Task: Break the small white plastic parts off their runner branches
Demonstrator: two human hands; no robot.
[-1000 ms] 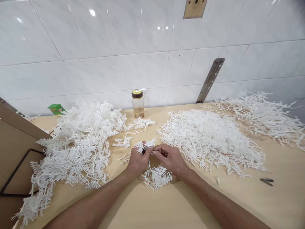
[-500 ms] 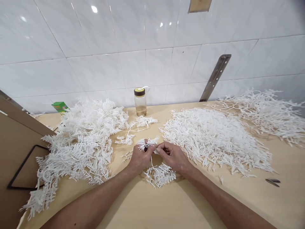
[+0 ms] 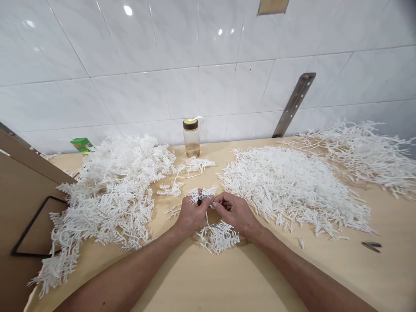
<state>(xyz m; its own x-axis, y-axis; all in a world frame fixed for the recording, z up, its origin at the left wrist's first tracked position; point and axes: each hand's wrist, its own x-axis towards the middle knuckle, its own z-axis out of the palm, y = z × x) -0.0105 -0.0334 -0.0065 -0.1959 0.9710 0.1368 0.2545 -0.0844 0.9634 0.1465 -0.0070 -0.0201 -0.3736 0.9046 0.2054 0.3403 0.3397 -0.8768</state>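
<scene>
My left hand (image 3: 192, 213) is closed on a white branched strand (image 3: 208, 191), whose fringed tips stick out above the thumb. A small dark thing shows between its fingers, too hidden to name. Close beside it on the right, my right hand (image 3: 234, 212) pinches at the same strand with thumb and forefinger; the exact spot is too small to make out. Below the hands hangs or lies a fringed white piece (image 3: 219, 237), joined by a thin stem running up to the left hand. Loose white sprigs (image 3: 195, 164) lie just beyond the hands.
Large piles of white sprigs stand at left (image 3: 113, 190) and right (image 3: 292, 186), with more strands (image 3: 367, 151) at the far right. A bottle (image 3: 191, 138) and green box (image 3: 82, 145) are near the wall. Small metal snips (image 3: 371, 247) lie at right; a brown board (image 3: 29, 208) is at left.
Both hands stay nearly in place, with the same closed grips. Only a very slight shift of the whole view shows.
</scene>
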